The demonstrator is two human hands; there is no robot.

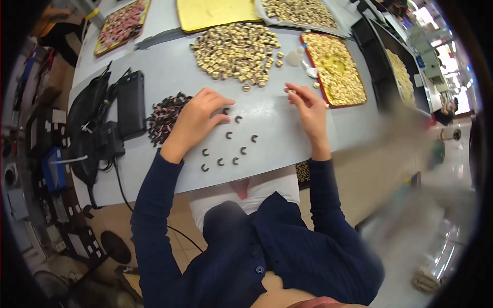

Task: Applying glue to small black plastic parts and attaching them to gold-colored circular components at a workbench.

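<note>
My left hand [199, 117] hovers over the table with thumb and fingers apart. Between its fingertips and thumb lies a small dark C-shaped piece [226, 110]; whether a fingertip touches it I cannot tell. Several more C-shaped pieces [229, 135] are spread loosely on the table in front of me. Beside my left wrist is a heap of dark and pinkish small pieces [165, 117]. My right hand [311, 114] pinches a small shiny gold-coloured metal part [291, 92] between thumb and fingers. Farther off sits a big pile of gold-coloured metal parts [233, 51].
A red-rimmed tray [319, 77] of pale gold parts stands right, near a small translucent bottle [295, 56]. A yellow tray [215, 14] lies at the back. A black device [131, 105] with cables stands left. Another person's arm [49, 15] shows far left.
</note>
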